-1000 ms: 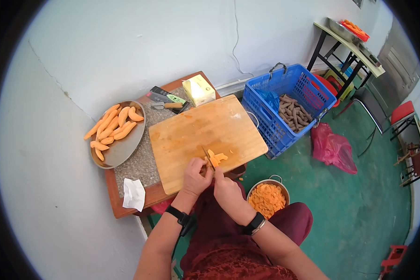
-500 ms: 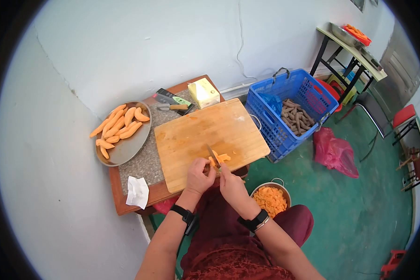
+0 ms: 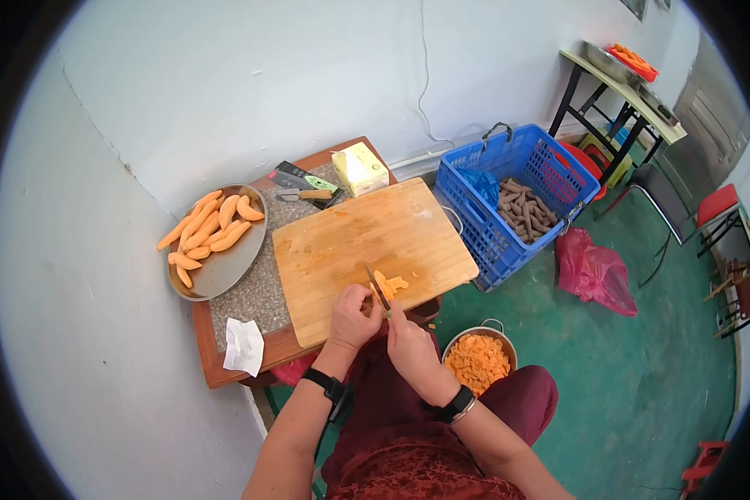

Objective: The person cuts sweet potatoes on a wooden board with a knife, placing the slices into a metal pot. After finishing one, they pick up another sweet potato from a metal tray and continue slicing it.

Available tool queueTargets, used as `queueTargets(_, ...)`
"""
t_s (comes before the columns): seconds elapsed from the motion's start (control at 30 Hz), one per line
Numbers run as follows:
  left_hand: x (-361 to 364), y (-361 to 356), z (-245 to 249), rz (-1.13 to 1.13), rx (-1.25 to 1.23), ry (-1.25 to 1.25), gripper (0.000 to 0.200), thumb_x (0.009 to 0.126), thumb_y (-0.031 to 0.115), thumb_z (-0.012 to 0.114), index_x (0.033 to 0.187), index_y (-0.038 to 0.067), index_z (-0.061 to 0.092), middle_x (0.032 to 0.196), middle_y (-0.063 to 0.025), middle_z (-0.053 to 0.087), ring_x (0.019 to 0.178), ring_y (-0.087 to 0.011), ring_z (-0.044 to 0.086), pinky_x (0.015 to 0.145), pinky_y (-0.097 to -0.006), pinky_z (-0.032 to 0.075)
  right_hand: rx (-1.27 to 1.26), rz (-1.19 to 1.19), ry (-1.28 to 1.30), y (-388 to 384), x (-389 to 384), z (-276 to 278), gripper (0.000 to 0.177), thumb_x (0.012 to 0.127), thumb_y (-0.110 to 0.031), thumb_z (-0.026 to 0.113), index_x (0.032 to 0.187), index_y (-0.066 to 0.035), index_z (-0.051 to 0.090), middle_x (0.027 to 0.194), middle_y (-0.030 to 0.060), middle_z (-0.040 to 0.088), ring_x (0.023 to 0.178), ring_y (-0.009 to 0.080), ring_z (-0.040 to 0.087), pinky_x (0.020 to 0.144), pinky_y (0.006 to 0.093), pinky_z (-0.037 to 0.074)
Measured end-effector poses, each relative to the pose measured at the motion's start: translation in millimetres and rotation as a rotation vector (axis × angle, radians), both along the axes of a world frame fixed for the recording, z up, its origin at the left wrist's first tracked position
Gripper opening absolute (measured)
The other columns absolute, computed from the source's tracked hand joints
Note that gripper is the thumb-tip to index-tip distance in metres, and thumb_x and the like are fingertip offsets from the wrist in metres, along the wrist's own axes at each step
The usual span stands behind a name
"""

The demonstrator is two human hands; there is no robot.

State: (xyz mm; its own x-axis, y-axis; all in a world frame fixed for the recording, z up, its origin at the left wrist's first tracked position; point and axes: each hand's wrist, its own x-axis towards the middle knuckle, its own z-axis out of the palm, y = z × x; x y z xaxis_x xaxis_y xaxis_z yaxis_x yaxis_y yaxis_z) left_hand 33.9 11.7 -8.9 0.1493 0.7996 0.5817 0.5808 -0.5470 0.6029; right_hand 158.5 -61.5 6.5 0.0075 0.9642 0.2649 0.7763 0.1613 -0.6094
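My right hand (image 3: 414, 350) is closed round the handle of a knife (image 3: 378, 287), its blade angled away from me over the near edge of the wooden cutting board (image 3: 350, 242). Just left of the blade, my left hand (image 3: 356, 317) is curled with its fingertips bent in, pressing a sweet potato piece that the fingers mostly hide. Orange sweet potato slices (image 3: 392, 283) lie on the board right of the blade. Several peeled sweet potatoes (image 3: 202, 229) fill part of the oval metal tray (image 3: 229, 275) at the left. Below the board, a metal pot (image 3: 515, 350) contains cut pieces (image 3: 477, 363).
A peeler (image 3: 304, 194), a dark package (image 3: 287, 177) and a tissue box (image 3: 361, 168) lie behind the board. A crumpled paper (image 3: 243, 346) rests at the table's left corner. On the floor stand a blue crate (image 3: 475, 225) of unpeeled sweet potatoes (image 3: 525, 208) and a pink bag (image 3: 593, 275).
The knife blade has shifted slightly left and down, and more of the orange slices show to its right. Both hands stay at the board's near edge.
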Motion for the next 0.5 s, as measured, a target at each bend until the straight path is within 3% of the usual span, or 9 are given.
queueTargets(0.5, -0.3, -0.1, -3.8, -0.004, 0.011, -0.018, 0.009, 0.074, 0.003, 0.065, 0.08, 0.001, 0.058, 0.071, -0.0118, 0.055, 0.064, -0.0269, 0.057, 0.055, -0.0346, 0.047, -0.069, 0.004, -0.047, 4.1, -2.2, -0.6, 0.045, 0.086, -0.007, 0.053, 0.128, 0.004, 0.045, 0.064, 0.0211, 0.062, 0.056, 0.0364, 0.064, 0.05, 0.0441, 0.053)
